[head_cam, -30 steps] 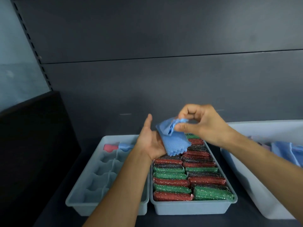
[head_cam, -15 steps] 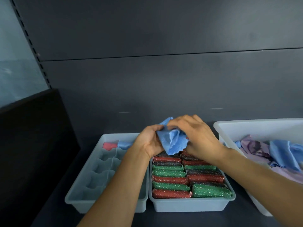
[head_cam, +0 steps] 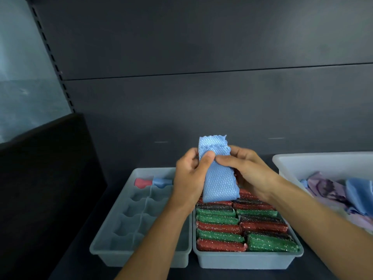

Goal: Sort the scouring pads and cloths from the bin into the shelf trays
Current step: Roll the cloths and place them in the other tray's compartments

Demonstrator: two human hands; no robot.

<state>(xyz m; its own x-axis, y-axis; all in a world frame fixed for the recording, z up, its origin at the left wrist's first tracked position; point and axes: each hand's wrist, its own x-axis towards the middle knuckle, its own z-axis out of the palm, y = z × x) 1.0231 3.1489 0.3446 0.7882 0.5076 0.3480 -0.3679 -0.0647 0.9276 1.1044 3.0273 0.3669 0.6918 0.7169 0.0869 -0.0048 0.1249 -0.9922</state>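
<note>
A: Where is the blue cloth (head_cam: 219,176)?

B: Up in the air, between both hands, over the back end of the pad tray (head_cam: 242,259). It is folded into a narrow strip and stands nearly upright, with its ragged edge on top.

A: How is each grip?

B: The left hand (head_cam: 189,178) pinches the cloth's left edge, thumb on the front and fingers curled behind. The right hand (head_cam: 248,174) is closed on the other side, with one finger lying across the front so that it almost meets the left thumb. Neither grip is spread.

A: What is in the tray underneath?

B: Scouring pads (head_cam: 220,227), glittery red, green and dark ones, packed on edge in two rows.

A: And the tray beside it?

B: The divided tray (head_cam: 113,235) touches it on the left. In its far compartments there is a red rolled cloth (head_cam: 141,182) with a blue rolled cloth (head_cam: 161,182) just beside it. Part of that tray is hidden behind the left forearm.

A: And the bin?

B: The bin (head_cam: 302,164) is white and stands on the shelf (head_cam: 242,274), just to the right of the pad tray. Loose cloths (head_cam: 333,190) are heaped in it, purple and blue.
</note>
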